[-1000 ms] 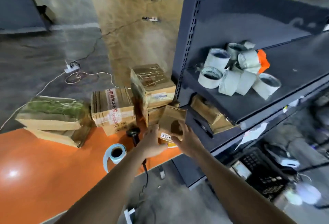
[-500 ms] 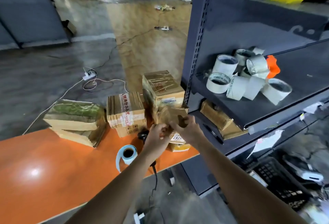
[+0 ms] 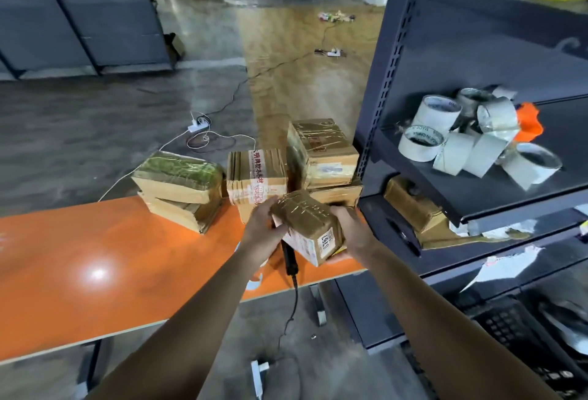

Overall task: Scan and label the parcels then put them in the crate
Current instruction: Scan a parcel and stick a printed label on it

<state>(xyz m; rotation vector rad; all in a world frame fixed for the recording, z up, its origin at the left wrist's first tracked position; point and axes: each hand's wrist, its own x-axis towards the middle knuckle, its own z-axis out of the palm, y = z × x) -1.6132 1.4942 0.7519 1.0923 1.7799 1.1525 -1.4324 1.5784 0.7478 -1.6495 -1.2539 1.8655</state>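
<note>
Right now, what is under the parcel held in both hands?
A black scanner lies on the orange table below the parcel; the parcel and the left hand cover its head.

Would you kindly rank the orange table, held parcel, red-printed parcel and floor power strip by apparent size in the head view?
orange table
red-printed parcel and held parcel: look alike, the held one nearer
power strip, smallest

The scene was lit evenly and brightly; a white glare spot was seen on the orange counter [image 3: 95, 272], and edges were bent and slightly blurred.
</note>
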